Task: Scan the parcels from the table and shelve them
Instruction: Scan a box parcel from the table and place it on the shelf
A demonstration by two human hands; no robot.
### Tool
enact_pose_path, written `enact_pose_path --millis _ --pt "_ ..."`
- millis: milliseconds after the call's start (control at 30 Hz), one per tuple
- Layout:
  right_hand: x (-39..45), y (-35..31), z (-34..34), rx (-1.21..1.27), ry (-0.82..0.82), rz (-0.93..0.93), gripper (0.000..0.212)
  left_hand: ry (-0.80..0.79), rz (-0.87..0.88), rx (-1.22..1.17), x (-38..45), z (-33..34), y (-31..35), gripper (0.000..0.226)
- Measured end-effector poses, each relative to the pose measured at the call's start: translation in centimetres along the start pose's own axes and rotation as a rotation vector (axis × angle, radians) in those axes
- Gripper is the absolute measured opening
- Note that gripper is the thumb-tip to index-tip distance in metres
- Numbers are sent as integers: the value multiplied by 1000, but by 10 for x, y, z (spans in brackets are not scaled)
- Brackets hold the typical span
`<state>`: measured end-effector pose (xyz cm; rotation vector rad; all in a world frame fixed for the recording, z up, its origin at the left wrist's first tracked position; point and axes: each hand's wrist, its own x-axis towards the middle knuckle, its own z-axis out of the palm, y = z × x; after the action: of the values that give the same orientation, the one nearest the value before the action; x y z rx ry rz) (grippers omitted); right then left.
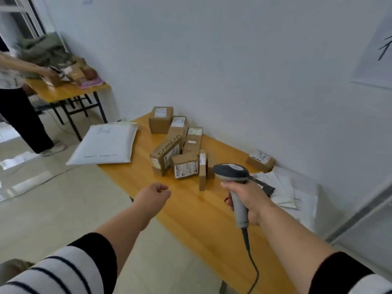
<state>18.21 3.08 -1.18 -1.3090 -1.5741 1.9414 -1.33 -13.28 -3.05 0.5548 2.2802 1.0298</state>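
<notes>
Several brown cardboard parcels (177, 149) with white labels are heaped on a wooden table (191, 209) against the wall. One box reads CARSLAN (166, 154). A large white padded mailer (105, 143) overhangs the table's left end. Another small box (260, 160) lies apart at the right by the wall. My right hand (247, 201) grips a grey corded barcode scanner (233, 175), its head pointing toward the heap. My left hand (156, 195) hovers over the table's near edge with fingers curled, holding nothing.
White plastic mailers and papers (284, 189) lie at the table's right end. A second wooden table (67, 91) at the back left carries parcels, and another person (19, 98) stands at it. A cable runs across the tiled floor (53, 198).
</notes>
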Motion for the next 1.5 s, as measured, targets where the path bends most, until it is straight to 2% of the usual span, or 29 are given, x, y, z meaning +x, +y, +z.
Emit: enact_pose_path --millis 300,467,767,933,1033,1100,1167,1233,1333,1400,1500 --pt "105 -33 108 52 54 121 24 -35 38 128 155 -74 9 55" --pt "156 -47 122 32 67 149 19 -50 51 230 220 -66 21 73" --pt "268 -59 123 87 58 210 19 -74 16 584 335 -32 13 110" --pt "293 -56 124 85 74 290 23 -189 -12 582 364 -12 8 116" --pt "297 -55 125 82 96 309 25 -200 -14 562 372 -15 9 95" --pt "298 -55 126 92 111 296 26 -171 -49 473 377 -25 10 71" --pt "298 -57 130 114 128 263 25 -143 -131 252 377 -37 6 55" --pt "294 -62 139 137 153 216 24 -136 -208 -2 375 -54 -1 55" --pt "279 -74 157 206 139 147 16 -221 -286 -377 369 -83 -8 59" --pt "265 -83 169 244 117 107 15 -305 -294 -520 363 -102 -6 57" --pt "239 -100 184 255 102 54 17 -412 -249 -601 352 -125 2 59"
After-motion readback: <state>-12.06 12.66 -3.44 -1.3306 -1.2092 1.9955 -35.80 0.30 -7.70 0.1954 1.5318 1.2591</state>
